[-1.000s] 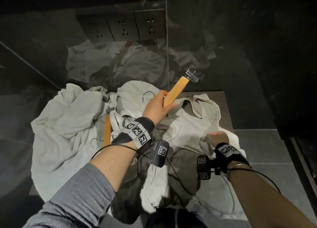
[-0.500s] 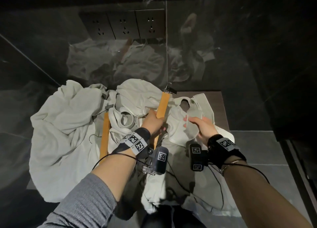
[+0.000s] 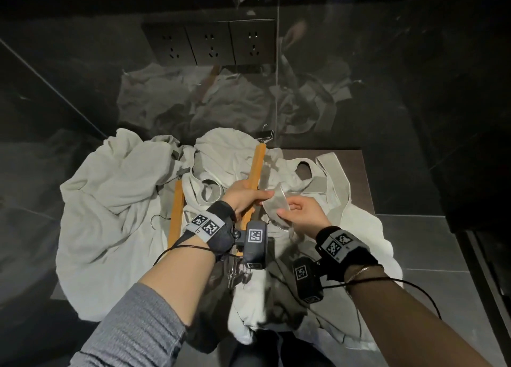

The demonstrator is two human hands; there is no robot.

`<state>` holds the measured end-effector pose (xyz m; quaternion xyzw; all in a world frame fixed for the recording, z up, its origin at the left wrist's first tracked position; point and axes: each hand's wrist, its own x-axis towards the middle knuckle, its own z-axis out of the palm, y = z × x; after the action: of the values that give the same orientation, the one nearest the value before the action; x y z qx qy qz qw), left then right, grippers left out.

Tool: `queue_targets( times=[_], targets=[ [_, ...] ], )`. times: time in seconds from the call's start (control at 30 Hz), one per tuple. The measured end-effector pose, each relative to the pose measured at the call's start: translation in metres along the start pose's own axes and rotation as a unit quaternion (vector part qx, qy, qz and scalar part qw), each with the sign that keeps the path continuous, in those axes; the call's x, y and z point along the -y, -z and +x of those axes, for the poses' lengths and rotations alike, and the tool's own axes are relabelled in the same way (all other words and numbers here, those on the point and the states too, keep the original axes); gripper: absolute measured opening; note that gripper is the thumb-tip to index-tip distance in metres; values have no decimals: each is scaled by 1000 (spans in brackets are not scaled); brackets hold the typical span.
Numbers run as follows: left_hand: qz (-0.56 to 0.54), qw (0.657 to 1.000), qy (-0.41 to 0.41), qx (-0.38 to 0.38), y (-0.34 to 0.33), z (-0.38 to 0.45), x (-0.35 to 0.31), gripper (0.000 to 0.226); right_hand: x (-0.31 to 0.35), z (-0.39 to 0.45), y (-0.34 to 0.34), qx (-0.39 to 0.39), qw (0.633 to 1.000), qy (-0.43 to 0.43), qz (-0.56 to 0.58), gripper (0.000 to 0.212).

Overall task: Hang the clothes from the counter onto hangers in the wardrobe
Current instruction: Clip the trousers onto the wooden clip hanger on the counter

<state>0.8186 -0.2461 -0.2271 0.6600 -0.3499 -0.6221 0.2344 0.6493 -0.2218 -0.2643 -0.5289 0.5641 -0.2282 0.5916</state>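
Note:
A heap of pale grey-white clothes (image 3: 116, 200) covers the dark counter (image 3: 356, 167). My left hand (image 3: 244, 196) grips a wooden hanger (image 3: 257, 164) around its middle, with the metal clip end pointing away from me. My right hand (image 3: 302, 213) pinches a strap of a pale tank top (image 3: 276, 206) and holds it just right of the hanger. A second wooden hanger (image 3: 175, 213) lies on the clothes to the left, its wire hook beside it.
A glossy dark wall with three power sockets (image 3: 210, 44) rises behind the counter and mirrors the pile. Grey floor tiles (image 3: 431, 245) lie to the right beyond the counter's edge. Cables run from my wrist bands.
My left hand has lowered the hanger from a raised, right-tilted pose down onto the pile. My right hand has moved up and left, lifting the tank top strap toward the hanger.

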Motion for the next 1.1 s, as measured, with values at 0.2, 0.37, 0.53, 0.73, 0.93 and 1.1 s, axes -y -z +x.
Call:
queue_targets(
  times=[0.2, 0.37, 0.53, 0.73, 0.93, 1.1],
  targets=[
    [0, 999, -36, 27, -5, -1, 3, 27, 8, 0, 12, -116, 980, 99, -130, 18],
    [21, 996, -49, 74, -8, -3, 2, 20, 26, -6, 19, -34, 996, 67, -38, 26],
    [59, 996, -20, 65, -6, -3, -5, 49, 17, 1, 26, -132, 990, 31, 31, 21],
    [174, 981, -74, 54, -5, 4, -17, 26, 40, 15, 31, -86, 994, 1, 70, 35],
    [269, 948, -163, 54, -16, 0, -29, 40, 55, 31, 29, -141, 987, 15, 79, 49],
    [278, 925, -238, 97, -17, -10, -29, 42, 39, 34, 51, -246, 967, -9, 71, 48]
  ],
)
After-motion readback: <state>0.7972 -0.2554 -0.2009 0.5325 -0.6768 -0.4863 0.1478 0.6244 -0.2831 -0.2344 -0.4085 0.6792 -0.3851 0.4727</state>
